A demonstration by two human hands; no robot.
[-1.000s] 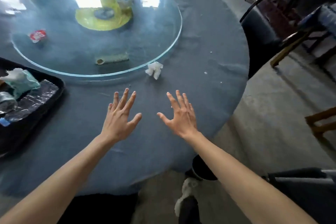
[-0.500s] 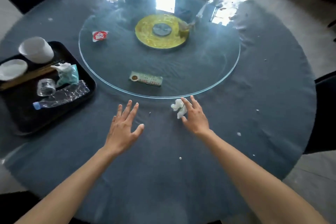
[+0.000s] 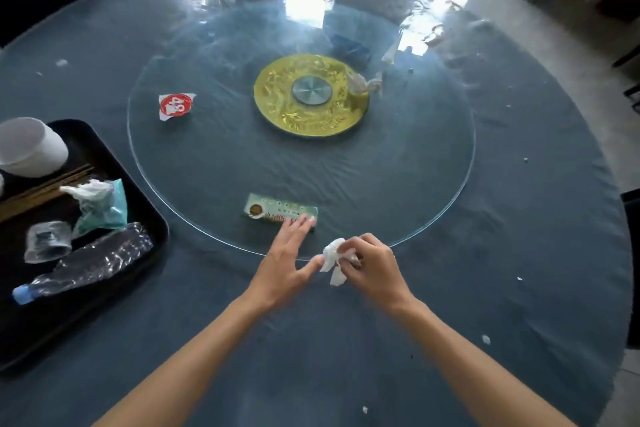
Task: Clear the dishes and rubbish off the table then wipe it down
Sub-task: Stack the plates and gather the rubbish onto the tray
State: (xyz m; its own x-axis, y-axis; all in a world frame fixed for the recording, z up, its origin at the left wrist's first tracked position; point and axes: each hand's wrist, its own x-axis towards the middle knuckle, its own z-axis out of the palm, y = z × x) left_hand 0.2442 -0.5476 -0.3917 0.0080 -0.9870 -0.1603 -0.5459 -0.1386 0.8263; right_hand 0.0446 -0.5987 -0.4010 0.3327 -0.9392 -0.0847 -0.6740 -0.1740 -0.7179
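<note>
Across the round counter (image 3: 519, 218), draped in blue cloth under clear film, we are clearing rubbish, and the risks are running from big to small. We are judging the glass turntable (image 3: 433, 211) the largest hazard: it is sitting free on its gold hub (image 3: 277, 94), so any push on its rim could spin it and fling the litter off. At the left edge the black tray (image 3: 152, 218) is already holding a bowl (image 3: 31, 146), chopsticks (image 3: 45, 184), a crushed bottle (image 3: 86, 263), a cup (image 3: 48, 241) and a teal packet (image 3: 104, 208); piling more on could send the light pieces sliding.

Our left hand (image 3: 280, 274) is reaching with straight fingers, the tips touching the green wrapper (image 3: 277, 210) on the near part of the glass. Flat on slick glass, it may skate away rather than lift. Our right hand (image 3: 377, 270) is gripping the white tissue (image 3: 334, 262) in curled fingers just above the cloth at the turntable's near rim; loose tails are hanging out and could tear or drop.

Small white crumbs (image 3: 486, 339) are dotting the cloth and could be missed before wiping.

As for writing, the red-and-white wrapper (image 3: 175, 106) is showing white characters we cannot read; the green wrapper carries a brown round mark and red print, too blurred to make out.
</note>
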